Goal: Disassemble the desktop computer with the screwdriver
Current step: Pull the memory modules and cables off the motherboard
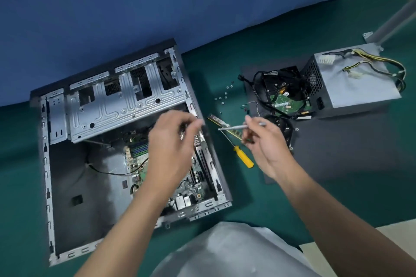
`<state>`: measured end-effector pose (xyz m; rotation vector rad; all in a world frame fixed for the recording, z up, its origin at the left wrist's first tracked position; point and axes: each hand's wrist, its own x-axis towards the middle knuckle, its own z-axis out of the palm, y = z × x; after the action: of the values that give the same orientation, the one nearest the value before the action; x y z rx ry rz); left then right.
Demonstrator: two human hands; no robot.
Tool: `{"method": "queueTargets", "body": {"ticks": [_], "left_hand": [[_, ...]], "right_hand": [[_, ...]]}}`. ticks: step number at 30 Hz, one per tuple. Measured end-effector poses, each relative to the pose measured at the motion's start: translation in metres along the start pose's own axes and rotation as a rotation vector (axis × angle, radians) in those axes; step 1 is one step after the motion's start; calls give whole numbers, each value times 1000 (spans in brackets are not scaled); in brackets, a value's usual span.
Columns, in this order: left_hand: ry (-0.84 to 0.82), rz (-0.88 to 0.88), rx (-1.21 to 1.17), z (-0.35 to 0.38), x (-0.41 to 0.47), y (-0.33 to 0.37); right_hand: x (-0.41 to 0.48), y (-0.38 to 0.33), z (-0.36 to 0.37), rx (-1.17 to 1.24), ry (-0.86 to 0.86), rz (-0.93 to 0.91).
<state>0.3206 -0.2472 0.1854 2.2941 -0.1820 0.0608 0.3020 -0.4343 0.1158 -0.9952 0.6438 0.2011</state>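
Open computer case (pixel 74 175), motherboard (pixel 137 157) exposed

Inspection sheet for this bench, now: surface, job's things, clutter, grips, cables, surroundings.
Surface: green mat, with a dark panel under the removed parts.
Job's things: opened computer case lying on its side, motherboard inside; silver screwdriver in hand; yellow-handled screwdriver lying right of the case.
Clutter: power supply, hard drive, memory stick and loose screws, all right of the case.
Grips: left grip over the case, fingertips pinched, blurred, contents unclear; right grip holds the silver screwdriver.
Cables: black leads around the hard drive; yellow-and-black bundle on the power supply; thin black wire inside the case.
Surroundings: blue backdrop behind; metal post at top right.
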Motion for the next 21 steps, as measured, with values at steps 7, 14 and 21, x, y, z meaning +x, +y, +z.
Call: {"method": "queueTargets", "body": {"ticks": [7,14,21], "left_hand": [[-513,423,749,69,14,26],[-757,367,969,88,22,23],[-897,332,1000,110,32,19]], "right_hand": [[19,13,-24,-350,84,-152],[31,4,-40,-572,106,-304],[31,-2,-53,-767,172,-385]]}}
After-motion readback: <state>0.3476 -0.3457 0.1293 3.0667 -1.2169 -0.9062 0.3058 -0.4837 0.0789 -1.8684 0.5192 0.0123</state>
